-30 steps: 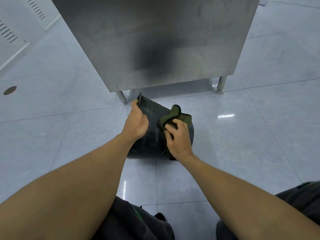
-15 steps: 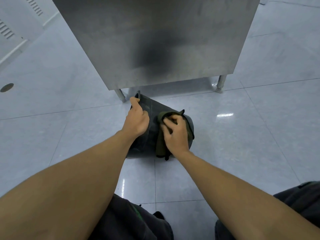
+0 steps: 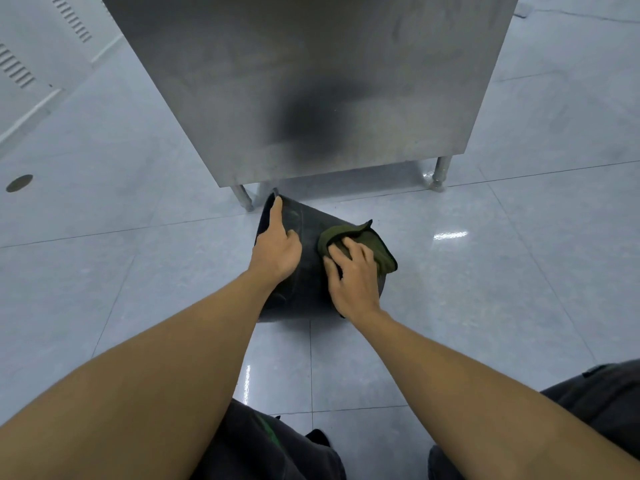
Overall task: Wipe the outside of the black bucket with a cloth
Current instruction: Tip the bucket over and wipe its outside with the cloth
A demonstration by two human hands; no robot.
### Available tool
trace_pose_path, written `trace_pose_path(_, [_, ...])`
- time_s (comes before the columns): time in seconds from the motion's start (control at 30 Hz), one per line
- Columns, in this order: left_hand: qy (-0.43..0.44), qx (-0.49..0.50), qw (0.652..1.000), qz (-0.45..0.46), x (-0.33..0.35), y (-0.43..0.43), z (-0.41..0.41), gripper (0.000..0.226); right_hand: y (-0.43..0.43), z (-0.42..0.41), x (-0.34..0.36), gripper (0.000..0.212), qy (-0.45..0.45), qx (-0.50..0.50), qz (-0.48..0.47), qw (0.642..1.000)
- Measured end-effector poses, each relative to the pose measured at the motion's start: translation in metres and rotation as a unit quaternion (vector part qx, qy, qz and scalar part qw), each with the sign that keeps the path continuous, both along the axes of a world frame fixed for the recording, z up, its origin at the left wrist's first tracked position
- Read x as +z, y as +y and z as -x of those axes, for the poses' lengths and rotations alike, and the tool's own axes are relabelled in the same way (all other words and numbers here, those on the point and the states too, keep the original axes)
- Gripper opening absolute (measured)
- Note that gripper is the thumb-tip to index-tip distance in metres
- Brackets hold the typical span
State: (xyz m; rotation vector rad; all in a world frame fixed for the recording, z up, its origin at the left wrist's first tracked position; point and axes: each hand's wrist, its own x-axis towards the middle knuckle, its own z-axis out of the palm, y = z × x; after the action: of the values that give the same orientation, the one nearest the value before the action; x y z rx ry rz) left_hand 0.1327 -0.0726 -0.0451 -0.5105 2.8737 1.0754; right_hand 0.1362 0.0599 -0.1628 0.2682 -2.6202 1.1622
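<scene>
The black bucket [image 3: 306, 223] lies tipped on its side on the tiled floor, in front of a steel cabinet. My left hand [image 3: 277, 247] rests on its upper left part, with the forefinger stretched along the rim. My right hand [image 3: 353, 275] presses a dark green cloth [image 3: 372, 242] against the right part of the bucket's outer wall, fingers spread over the cloth. The lower part of the bucket is hidden behind my hands and forearms.
A stainless steel cabinet [image 3: 311, 81] on short legs [image 3: 440, 174] stands just behind the bucket. A round floor drain [image 3: 19, 182] sits at the far left. A white vented panel [image 3: 20, 64] is at the upper left. My knees in dark trousers [image 3: 263, 445] are at the bottom.
My right hand has slid the green cloth across the bucket's wall, first down toward me and then back up and right. My left hand has stayed on the rim.
</scene>
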Motion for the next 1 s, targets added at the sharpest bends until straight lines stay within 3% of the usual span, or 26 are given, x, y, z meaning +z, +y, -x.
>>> trace_pose_path(0.17, [0.017,0.007,0.999,-0.028,0.003,0.006,0.008,0.060,-0.017,-0.007,0.020,0.030,0.105,0.138,0.033,0.984])
trace_pose_path(0.27, [0.021,0.009,0.999,-0.029,0.001,0.007,0.011,0.056,-0.022,-0.003,0.031,0.031,0.108,0.143,0.009,0.984])
trace_pose_path(0.37, [0.011,0.033,0.999,-0.037,-0.002,0.004,0.011,0.048,-0.017,0.007,0.025,0.034,0.043,0.097,-0.042,0.993])
trace_pose_path(0.5, [-0.003,0.045,0.998,-0.053,-0.004,-0.009,0.009,0.017,0.005,0.014,-0.001,0.049,-0.110,-0.033,-0.051,0.992])
trace_pose_path(0.6, [0.000,0.009,0.999,-0.043,-0.004,-0.015,0.008,0.026,0.024,0.018,-0.011,0.049,-0.178,-0.120,-0.028,0.976])
trace_pose_path(0.7, [-0.018,-0.010,1.000,0.017,-0.005,-0.009,0.006,0.048,0.027,0.018,-0.006,0.048,-0.233,-0.191,0.026,0.953])
trace_pose_path(0.77, [-0.022,-0.001,0.999,0.032,-0.005,-0.006,0.005,0.053,0.021,0.014,0.000,0.047,-0.214,-0.175,0.026,0.961])
trace_pose_path(0.87, [-0.021,0.009,1.000,-0.005,-0.003,0.000,0.006,0.057,-0.001,0.008,0.018,0.044,-0.105,-0.042,0.016,0.993])
trace_pose_path(0.93, [-0.014,0.008,1.000,-0.024,-0.001,0.004,0.009,0.060,-0.019,0.005,0.030,0.042,-0.029,0.059,0.007,0.998])
trace_pose_path(1.0, [-0.001,0.003,1.000,-0.029,0.000,0.007,0.012,0.060,-0.026,0.004,0.034,0.042,0.010,0.098,-0.013,0.995])
